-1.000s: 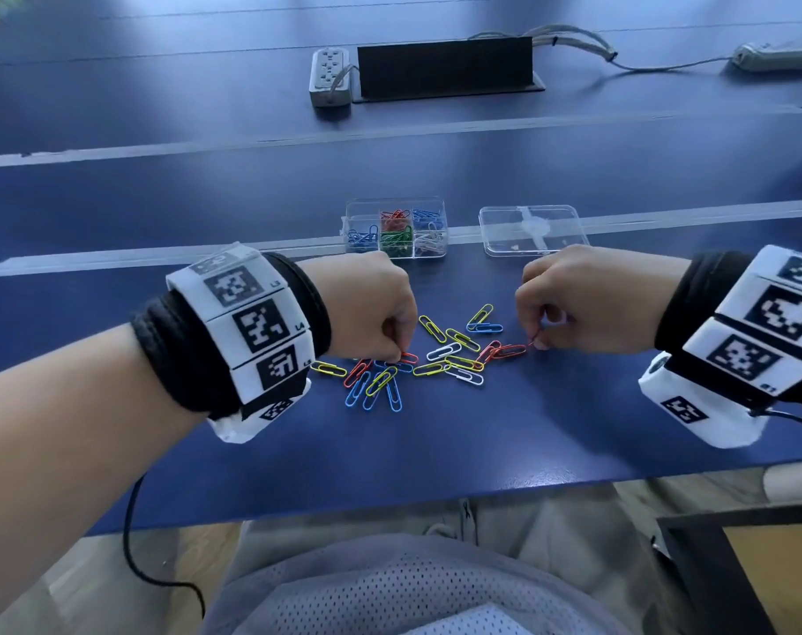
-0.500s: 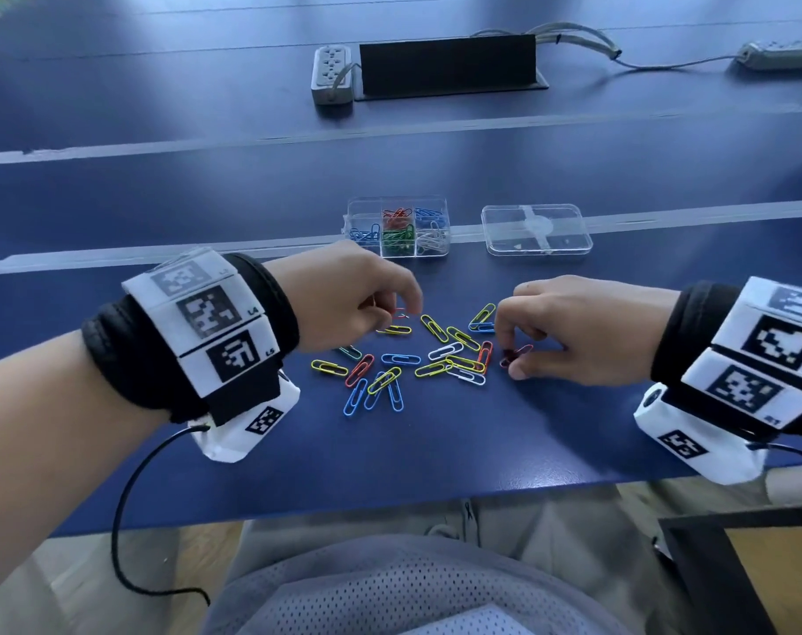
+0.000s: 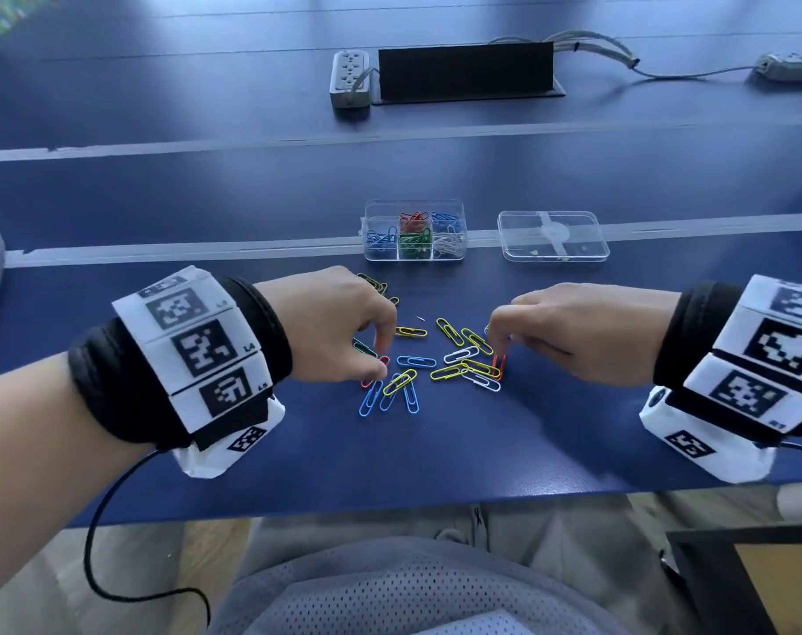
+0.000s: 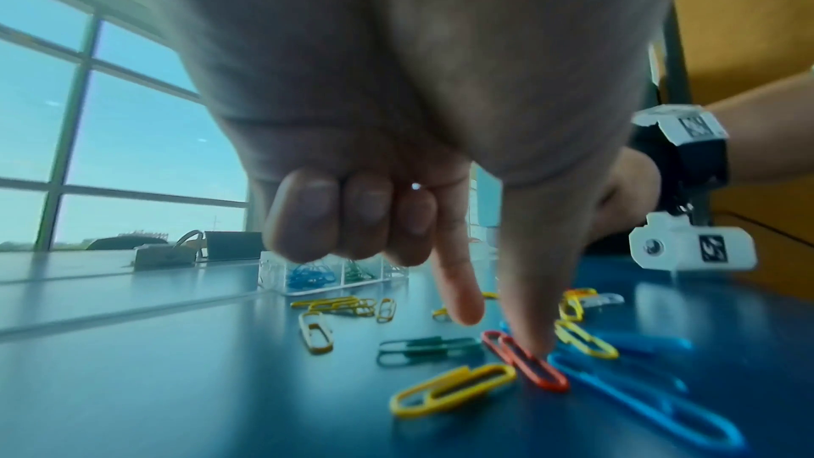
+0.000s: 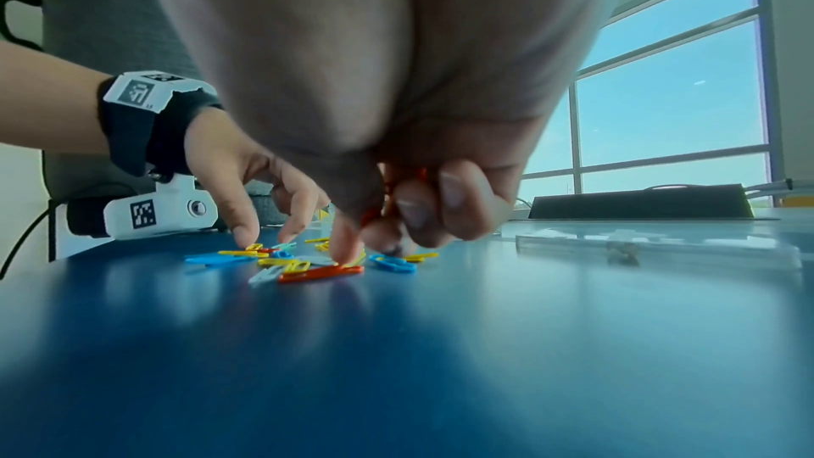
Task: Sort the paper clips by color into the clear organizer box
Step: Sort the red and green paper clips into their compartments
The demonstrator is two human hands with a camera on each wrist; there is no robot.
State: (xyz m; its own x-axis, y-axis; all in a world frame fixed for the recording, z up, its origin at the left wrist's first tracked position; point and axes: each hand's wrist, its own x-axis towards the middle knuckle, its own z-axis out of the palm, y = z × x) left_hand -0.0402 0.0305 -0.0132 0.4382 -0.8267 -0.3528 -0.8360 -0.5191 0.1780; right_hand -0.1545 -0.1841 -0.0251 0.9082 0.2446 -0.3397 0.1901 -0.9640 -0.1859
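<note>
The left hand (image 3: 339, 323) presses a red clip (image 4: 524, 364) with its thumb; the right hand (image 3: 568, 332), grasping red clips, touches another (image 3: 499, 365). The table (image 3: 436, 451) lies bare toward its near edge.

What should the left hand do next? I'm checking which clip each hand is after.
Probably close thumb and forefinger on the red clip. The left hand already has its thumb tip down on that clip, forefinger poised just above, with nothing visibly pinched. The right hand is busy with another red clip, and the organizer box already holds reds.
</note>
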